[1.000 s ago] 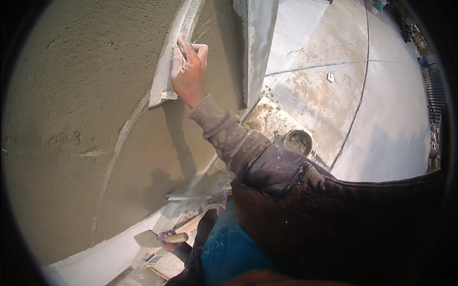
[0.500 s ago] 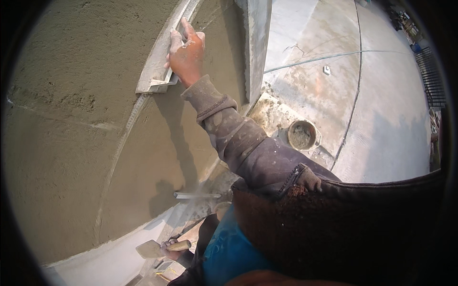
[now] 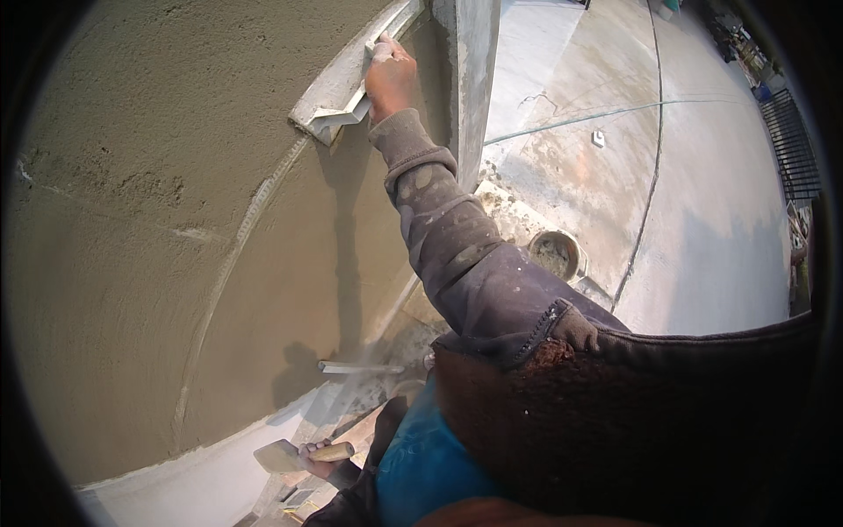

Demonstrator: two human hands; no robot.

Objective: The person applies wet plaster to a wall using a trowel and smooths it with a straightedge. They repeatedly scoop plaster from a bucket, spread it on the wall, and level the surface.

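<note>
My right hand (image 3: 392,81) is closed around the handle of a long, pale plastering float (image 3: 327,98). The float's face lies against the grey-brown plastered wall (image 3: 132,290), near the wall's upright edge. Below it, a raised ridge of plaster (image 3: 243,220) curves down between a rough area and a smoother one. Low in the view, my left hand (image 3: 313,458) grips a trowel (image 3: 279,457) by its wooden handle. The trowel is held away from the wall, its flat blade pointing left. Part of the left arm is hidden behind my clothing.
A bucket of grey mix (image 3: 555,254) stands on a stained board (image 3: 509,211) to the right of my arm. A hose (image 3: 580,116) crosses the concrete floor. A pale bar (image 3: 358,368) sticks out near the wall's base. A corner edge (image 3: 470,97) borders the wall.
My right hand has slid the float upward and to the right along the wall, leaving more of the ridge in sight. The left hand and trowel have barely shifted.
</note>
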